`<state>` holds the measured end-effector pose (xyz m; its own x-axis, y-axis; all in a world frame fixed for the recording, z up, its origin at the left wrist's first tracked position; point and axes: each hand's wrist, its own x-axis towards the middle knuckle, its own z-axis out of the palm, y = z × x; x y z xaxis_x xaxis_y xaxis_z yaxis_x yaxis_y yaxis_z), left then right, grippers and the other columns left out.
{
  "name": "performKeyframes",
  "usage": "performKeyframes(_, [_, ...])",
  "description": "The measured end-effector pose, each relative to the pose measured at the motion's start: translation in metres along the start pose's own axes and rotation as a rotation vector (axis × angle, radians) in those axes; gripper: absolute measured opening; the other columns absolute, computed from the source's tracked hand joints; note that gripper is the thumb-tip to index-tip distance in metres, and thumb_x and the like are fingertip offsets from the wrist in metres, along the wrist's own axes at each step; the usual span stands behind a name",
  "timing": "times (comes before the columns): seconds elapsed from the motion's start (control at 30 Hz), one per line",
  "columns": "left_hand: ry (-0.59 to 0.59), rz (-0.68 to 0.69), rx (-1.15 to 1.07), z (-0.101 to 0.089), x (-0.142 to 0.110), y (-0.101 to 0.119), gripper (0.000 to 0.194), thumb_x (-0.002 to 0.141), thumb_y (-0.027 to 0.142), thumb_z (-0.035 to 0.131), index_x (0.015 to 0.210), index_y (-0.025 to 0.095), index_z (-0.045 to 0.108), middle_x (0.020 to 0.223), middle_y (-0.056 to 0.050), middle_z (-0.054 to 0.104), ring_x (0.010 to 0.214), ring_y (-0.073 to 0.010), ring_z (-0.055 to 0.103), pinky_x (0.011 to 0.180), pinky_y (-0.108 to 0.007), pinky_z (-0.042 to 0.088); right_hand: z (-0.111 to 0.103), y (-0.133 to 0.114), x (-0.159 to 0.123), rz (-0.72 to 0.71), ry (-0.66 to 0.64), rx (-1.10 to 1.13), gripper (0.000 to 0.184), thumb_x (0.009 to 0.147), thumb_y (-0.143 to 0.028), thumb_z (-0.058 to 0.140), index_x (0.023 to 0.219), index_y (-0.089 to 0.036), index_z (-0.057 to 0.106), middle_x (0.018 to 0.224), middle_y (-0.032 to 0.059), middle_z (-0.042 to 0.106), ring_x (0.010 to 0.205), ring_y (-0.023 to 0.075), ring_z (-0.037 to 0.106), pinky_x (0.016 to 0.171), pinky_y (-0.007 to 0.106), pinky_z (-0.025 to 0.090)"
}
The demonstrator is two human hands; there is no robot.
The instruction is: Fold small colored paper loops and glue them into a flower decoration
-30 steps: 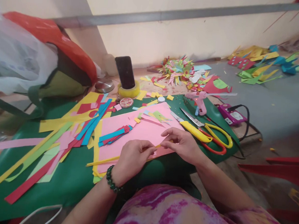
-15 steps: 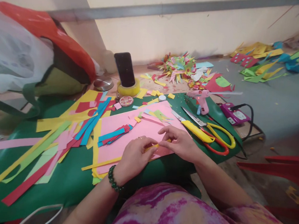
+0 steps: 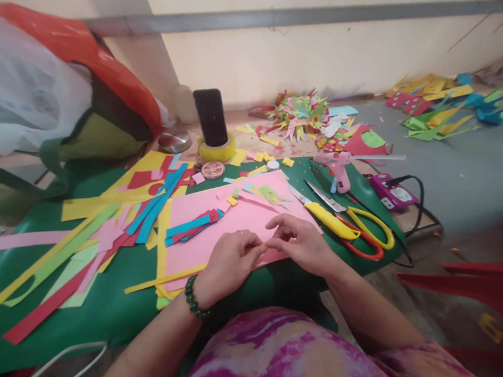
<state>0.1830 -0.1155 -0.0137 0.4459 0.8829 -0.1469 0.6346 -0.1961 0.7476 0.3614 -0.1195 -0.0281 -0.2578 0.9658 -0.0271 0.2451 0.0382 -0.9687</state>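
My left hand (image 3: 228,262) and my right hand (image 3: 300,242) meet over the near edge of a pink paper sheet (image 3: 227,221), both pinching one long yellow paper strip (image 3: 165,278). The strip trails from my fingers down to the left across the green mat (image 3: 109,305). A dark bead bracelet is on my left wrist. A small bundle of blue and red strips (image 3: 192,227) lies on the pink sheet just left of my hands.
A yellow utility knife (image 3: 325,215) and yellow-and-red scissors (image 3: 360,230) lie right of my hands. Behind are a pink glue gun (image 3: 338,167), a purple power strip (image 3: 392,191), a phone (image 3: 210,117) propped in a tape roll, and loose coloured strips at left.
The yellow strip's free end has slid down and to the left as my fingers draw closer together on it. The view shifted slightly.
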Motion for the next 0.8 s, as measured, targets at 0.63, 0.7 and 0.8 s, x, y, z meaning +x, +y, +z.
performKeyframes(0.63, [-0.062,-0.183,0.145,-0.064,-0.053,-0.033,0.034,0.079,0.046,0.051,0.063,0.02,0.065,0.067,-0.002,0.068,0.065,-0.0167,0.059,0.061,-0.026,0.041,-0.03,0.015,-0.002,0.047,0.044,-0.004,0.033,0.074,-0.041,0.066,0.094,-0.018,0.052,0.055,-0.007,0.052,0.052,0.01,0.046,0.05,0.023,0.033])
performKeyframes(0.7, [-0.049,-0.219,0.138,-0.072,-0.061,-0.039,0.036,0.079,0.048,0.051,0.062,0.02,0.065,0.065,-0.002,0.068,0.063,-0.0164,0.058,0.06,-0.026,0.041,-0.032,0.016,-0.001,0.046,0.038,-0.024,0.035,0.075,-0.044,0.066,0.094,-0.018,0.053,0.056,-0.0067,0.052,0.051,0.0101,0.045,0.049,0.023,0.032])
performKeyframes(0.8, [-0.018,-0.265,0.12,-0.081,-0.073,-0.049,0.036,0.077,0.05,0.052,0.063,0.019,0.065,0.066,-0.002,0.069,0.063,-0.0169,0.059,0.06,-0.025,0.042,-0.033,0.018,0.001,0.035,0.057,-0.082,0.039,0.075,-0.049,0.066,0.095,-0.018,0.053,0.056,-0.0064,0.052,0.051,0.0102,0.044,0.048,0.024,0.03])
